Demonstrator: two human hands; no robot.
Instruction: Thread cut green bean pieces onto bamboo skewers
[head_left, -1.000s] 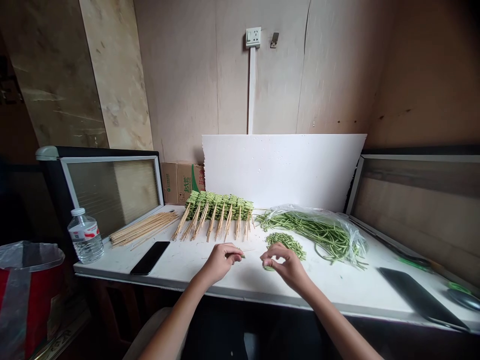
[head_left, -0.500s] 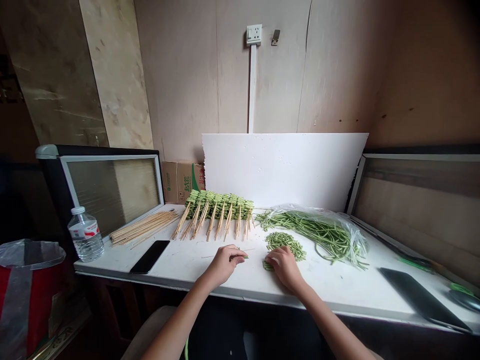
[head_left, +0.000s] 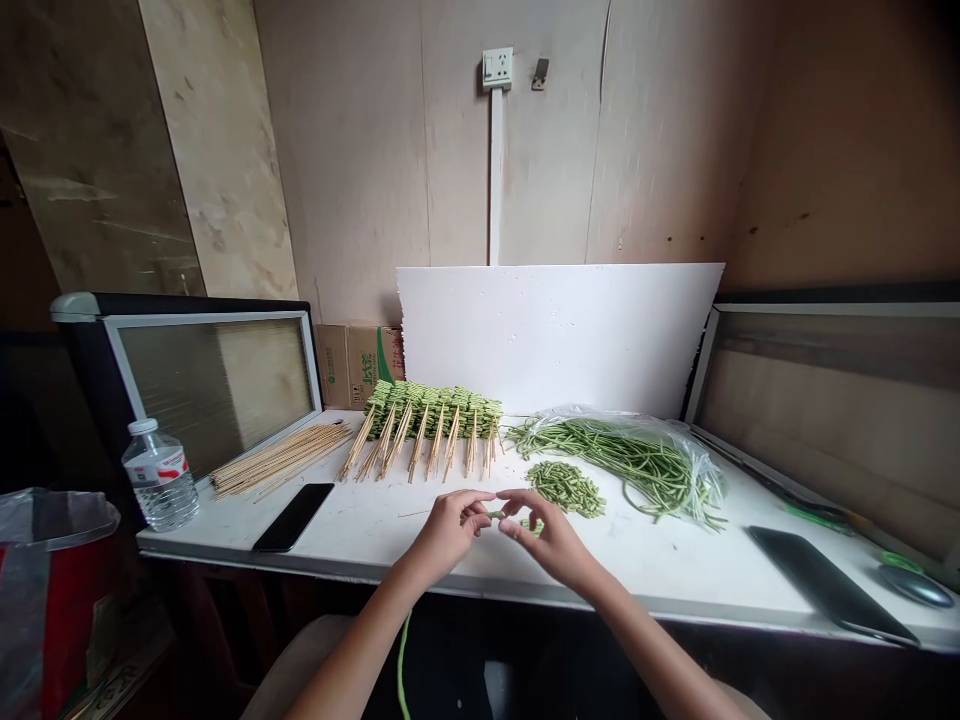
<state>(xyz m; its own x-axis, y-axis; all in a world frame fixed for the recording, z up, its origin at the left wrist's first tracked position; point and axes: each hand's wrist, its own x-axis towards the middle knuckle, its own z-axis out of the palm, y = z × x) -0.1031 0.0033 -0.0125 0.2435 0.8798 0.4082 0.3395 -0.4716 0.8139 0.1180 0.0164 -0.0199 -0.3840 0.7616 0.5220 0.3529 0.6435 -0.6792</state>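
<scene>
My left hand [head_left: 448, 527] is closed around a thin bamboo skewer [head_left: 411, 514], whose end sticks out to the left. A short cut piece of green bean [head_left: 494, 515] shows at its fingertips. Meeting it there, the thumb and index finger of my right hand [head_left: 541, 533] close about the bean piece; the exact contact is partly hidden. Just beyond my right hand lies a heap of cut bean pieces [head_left: 568, 489], with a few pieces partly covered by that hand. Filled bean skewers [head_left: 435, 410] are stacked at the back, sticks toward me.
Loose bamboo skewers [head_left: 281, 458] lie left, near a phone [head_left: 293, 517] and a water bottle [head_left: 160, 475]. Long beans [head_left: 637, 460] spill from a plastic bag at right. A dark tablet-like slab [head_left: 831, 585] and a mouse [head_left: 915, 585] lie far right. One long bean [head_left: 403, 665] hangs below the table edge.
My right hand has left the heap of cut beans and moved left to meet my left hand at the skewer. The view has shifted slightly to the right.
</scene>
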